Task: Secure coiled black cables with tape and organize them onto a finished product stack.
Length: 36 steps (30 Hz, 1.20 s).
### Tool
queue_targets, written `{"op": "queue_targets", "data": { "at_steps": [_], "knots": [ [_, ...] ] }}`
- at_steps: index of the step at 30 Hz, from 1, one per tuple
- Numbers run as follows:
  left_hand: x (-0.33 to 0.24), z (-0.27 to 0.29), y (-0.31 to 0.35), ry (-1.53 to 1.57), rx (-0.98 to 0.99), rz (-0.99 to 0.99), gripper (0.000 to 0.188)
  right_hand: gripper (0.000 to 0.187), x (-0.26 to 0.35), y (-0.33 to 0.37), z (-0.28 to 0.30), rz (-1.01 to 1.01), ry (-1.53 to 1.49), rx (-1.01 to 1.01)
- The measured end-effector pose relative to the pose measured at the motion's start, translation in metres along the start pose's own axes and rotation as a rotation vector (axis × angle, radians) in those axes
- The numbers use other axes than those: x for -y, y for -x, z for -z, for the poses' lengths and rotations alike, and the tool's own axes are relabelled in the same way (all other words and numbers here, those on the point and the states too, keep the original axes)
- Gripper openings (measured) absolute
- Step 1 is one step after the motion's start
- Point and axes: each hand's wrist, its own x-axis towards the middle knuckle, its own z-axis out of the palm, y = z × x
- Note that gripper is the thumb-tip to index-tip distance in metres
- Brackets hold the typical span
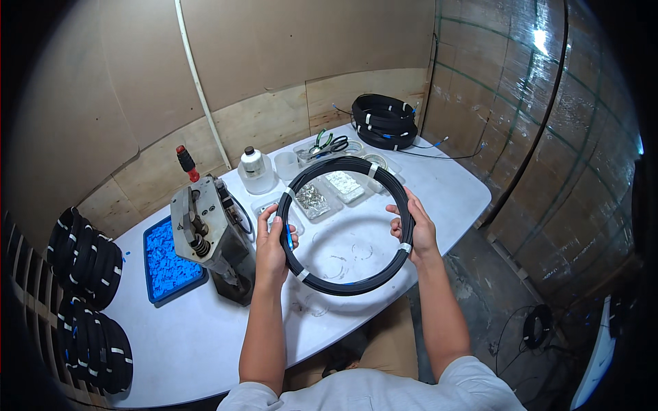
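A coil of black cable (346, 285), bound at intervals with white tape, is held up above the white table (164, 349). My left hand (272, 240) grips its left side, with fingers wrapped round the strands near a small blue piece. On the opposite side my right hand (417, 226) is closed round the coil, just above a white tape band. Through the ring show a clear tray of small metal parts (313, 200) and a tray of small white pieces (345, 185).
A metal bench machine (212, 226) stands left of my left hand, beside a blue tray (160, 299) of small blue parts. Stacked black coils (86, 260) line the left edge; another stack (385, 122) sits at the back right. A white bottle (253, 164) and scissors (332, 145) are behind.
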Motion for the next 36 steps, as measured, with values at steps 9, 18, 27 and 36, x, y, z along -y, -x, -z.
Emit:
{"op": "queue_targets", "data": {
  "at_steps": [9, 18, 27, 36],
  "knots": [
    [0.006, 0.002, -0.006, -0.003, -0.028, -0.154, 0.031, 0.051, 0.000, 0.004, -0.006, 0.143, 0.001, 0.104],
    [-0.020, 0.014, -0.006, -0.219, 0.120, -0.124, 0.035, 0.057, 0.013, -0.001, 0.010, -0.056, -0.058, 0.118],
    [-0.021, 0.046, -0.004, -0.122, 0.260, 0.089, 0.058, 0.048, 0.036, 0.002, 0.026, 0.052, 0.601, 0.167],
    [0.017, 0.011, -0.009, -0.425, -0.129, -0.317, 0.037, 0.048, -0.011, -0.011, 0.014, 0.561, 0.967, -0.179]
  ]
}}
